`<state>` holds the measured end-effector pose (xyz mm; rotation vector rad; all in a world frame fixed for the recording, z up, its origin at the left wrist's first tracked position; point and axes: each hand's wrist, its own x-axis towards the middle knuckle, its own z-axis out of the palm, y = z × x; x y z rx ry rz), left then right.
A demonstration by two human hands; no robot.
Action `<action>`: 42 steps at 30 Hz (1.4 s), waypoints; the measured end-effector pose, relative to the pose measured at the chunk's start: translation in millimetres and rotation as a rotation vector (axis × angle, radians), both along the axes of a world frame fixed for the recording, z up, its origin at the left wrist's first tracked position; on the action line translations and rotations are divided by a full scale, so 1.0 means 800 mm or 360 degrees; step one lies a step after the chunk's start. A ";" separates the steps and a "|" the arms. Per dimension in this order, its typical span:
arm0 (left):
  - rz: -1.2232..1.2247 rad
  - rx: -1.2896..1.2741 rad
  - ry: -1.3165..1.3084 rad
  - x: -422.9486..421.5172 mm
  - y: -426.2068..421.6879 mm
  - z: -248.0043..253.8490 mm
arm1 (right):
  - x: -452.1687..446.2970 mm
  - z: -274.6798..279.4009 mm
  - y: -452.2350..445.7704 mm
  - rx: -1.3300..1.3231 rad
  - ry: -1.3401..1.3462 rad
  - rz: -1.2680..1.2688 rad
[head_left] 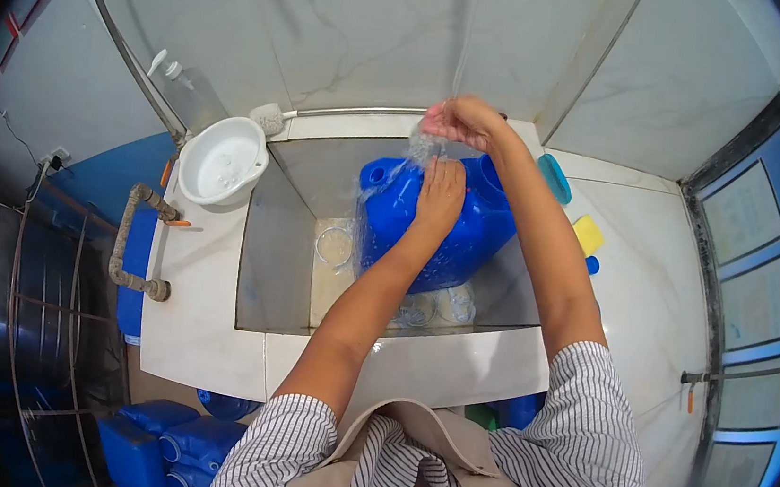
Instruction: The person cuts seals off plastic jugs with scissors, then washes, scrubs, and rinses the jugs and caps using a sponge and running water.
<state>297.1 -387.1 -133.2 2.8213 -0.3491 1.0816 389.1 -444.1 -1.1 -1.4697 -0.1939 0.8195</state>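
A large blue plastic jug [392, 220] stands in a tiled sink basin [279, 260], with water splashing over its top. My left hand [443, 192] lies on the top of the jug, fingers pointing away from me. Beyond it, my right hand [463, 121] is above the far side of the jug, in the splashing water. Its fingers are bent and blurred, and I cannot make out whether they hold anything.
Left of the basin are a white bowl [223, 161], a pump bottle [187, 94] and a white brush [270, 118]. On the right are a teal dish [556, 178], a yellow sponge [588, 235] and a blue cap [592, 265]. Blue jugs [140, 455] stand below left.
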 end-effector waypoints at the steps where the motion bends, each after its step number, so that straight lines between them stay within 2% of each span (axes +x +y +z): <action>1: -0.0074 -0.0013 -0.0043 0.005 0.000 -0.001 | 0.001 0.000 -0.001 -0.0049 -0.0006 0.0032; 3: -0.0080 -0.0018 0.0043 0.021 0.004 -0.008 | 0.004 -0.003 -0.002 -0.0091 0.0004 0.0051; 5: -0.0101 -0.0028 0.0141 0.035 0.010 -0.010 | 0.003 -0.004 -0.004 -0.0080 -0.0088 -0.0128; 8: -0.0302 -0.0114 0.0345 0.050 0.044 0.008 | 0.005 -0.007 -0.005 -0.0202 -0.0145 0.0004; 9: -0.0401 -0.0361 0.0442 0.054 0.054 0.011 | 0.000 -0.005 -0.002 -0.0290 -0.0191 0.0101; 10: -0.0494 -0.0608 0.0535 0.057 0.063 0.013 | -0.002 0.000 -0.001 -0.0279 -0.0229 -0.0121; 11: -0.0493 -0.0606 0.0544 0.058 0.069 0.015 | -0.002 -0.002 -0.002 -0.0277 -0.0220 -0.0122; 13: -0.0247 -0.0733 0.0633 0.056 0.081 0.018 | -0.002 -0.006 -0.002 -0.0311 -0.0094 0.0139; 14: -0.0359 -0.0472 0.0586 0.059 0.098 0.014 | 0.001 -0.013 -0.002 -0.0262 -0.0199 0.0086; 17: -0.0369 -0.0475 0.0594 0.034 0.114 0.038 | 0.005 -0.017 0.003 -0.0317 -0.0288 0.0088; 18: -0.0156 -0.0270 0.0922 0.038 0.120 0.044 | -0.001 -0.013 0.002 -0.0396 -0.0316 0.0075; 22: -0.0143 -0.0255 0.0932 0.002 0.158 0.043 | 0.001 -0.015 0.005 -0.0235 -0.0225 -0.0139; 24: -0.0100 -0.0834 0.1491 -0.021 0.176 0.052 | 0.006 -0.025 0.005 -0.0458 -0.0332 -0.0080; 26: -0.0080 -0.1174 0.1477 -0.050 0.192 0.046 | 0.003 -0.033 0.007 -0.0405 -0.0334 -0.0167; 27: -0.0088 -0.1162 0.1483 -0.061 0.202 0.036 | 0.003 -0.037 0.007 -0.0348 -0.0345 -0.0240; 29: 0.0181 -0.1322 0.1312 -0.083 0.214 0.018 | 0.003 -0.041 0.004 -0.0374 -0.0377 -0.0234; 31: 0.0212 -0.1449 0.1272 -0.110 0.217 0.011 | -0.004 -0.039 0.003 -0.0764 -0.0432 -0.0065; 32: 0.0251 -0.1587 0.1224 -0.121 0.218 0.009 | -0.005 -0.041 0.001 -0.0783 -0.0546 -0.0090; 36: 0.0209 -0.1520 0.1260 -0.146 0.223 0.009 | 0.006 -0.040 0.003 -0.0802 -0.0577 -0.0056; 38: -0.0050 -0.1025 0.1077 -0.148 0.220 0.014 | 0.009 -0.036 0.009 -0.0299 -0.0268 -0.0324; 39: -0.0042 -0.1023 0.1067 -0.143 0.216 0.019 | 0.011 -0.034 0.011 -0.0293 -0.0275 -0.0315; 41: -0.0156 -0.0320 0.0737 -0.117 0.193 0.028 | 0.018 -0.027 0.010 -0.0298 -0.0261 -0.0124; 42: -0.0005 -0.0202 0.0640 -0.101 0.173 0.026 | 0.021 -0.028 0.012 -0.0301 -0.0274 -0.0121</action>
